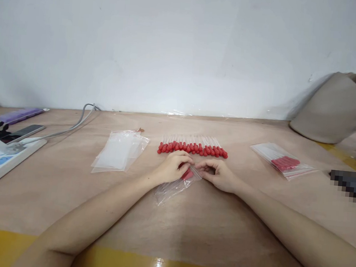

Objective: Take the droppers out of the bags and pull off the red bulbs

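Note:
A clear zip bag (172, 189) with something red in it lies low over the table between my hands. My left hand (173, 167) is closed on its upper part, thumb and fingers pinching near the red content. At the bag's mouth, my right hand (221, 176) pinches the edge between thumb and fingertips. Just beyond both hands runs a row of droppers (192, 147), thin clear tubes with red bulbs pointing towards me. My left fingers partly cover the near side of that row and the red content of the bag.
Flat clear bags (118, 151) are stacked to the left. On the right lies a filled bag (284, 160) with red bulbs inside. A power strip (5, 163) with a grey cable (71, 127) is far left, a beige container (331, 108) back right. A wall (186, 50) closes the back.

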### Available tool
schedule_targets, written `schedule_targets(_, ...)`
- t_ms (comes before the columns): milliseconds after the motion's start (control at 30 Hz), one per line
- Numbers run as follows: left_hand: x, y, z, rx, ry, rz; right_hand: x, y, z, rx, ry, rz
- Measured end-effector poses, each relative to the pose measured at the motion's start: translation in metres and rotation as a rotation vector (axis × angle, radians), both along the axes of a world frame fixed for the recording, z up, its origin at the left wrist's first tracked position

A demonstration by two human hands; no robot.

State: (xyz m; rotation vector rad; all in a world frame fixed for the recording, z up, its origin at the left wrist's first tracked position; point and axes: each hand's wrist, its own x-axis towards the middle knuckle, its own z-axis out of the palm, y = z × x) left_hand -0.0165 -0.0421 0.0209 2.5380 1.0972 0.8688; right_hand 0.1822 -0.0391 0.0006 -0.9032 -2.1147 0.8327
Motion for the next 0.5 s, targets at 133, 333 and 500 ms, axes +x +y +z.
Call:
schedule_targets(133,-0.002,0.0,0.0,-0.003,-0.012,-0.007,0.001,0.002,0.002,0.392,-0.158,0.011)
schedule_targets(333,-0.002,0.003,0.005,0.001,0.059,-0.069,0.001,0.005,0.004,0.736,-0.329,0.023)
schedule_targets(500,-0.004,0.008,0.01,0.09,0.2,-0.139,0.002,0.004,0.003,0.761,-0.307,-0.036)
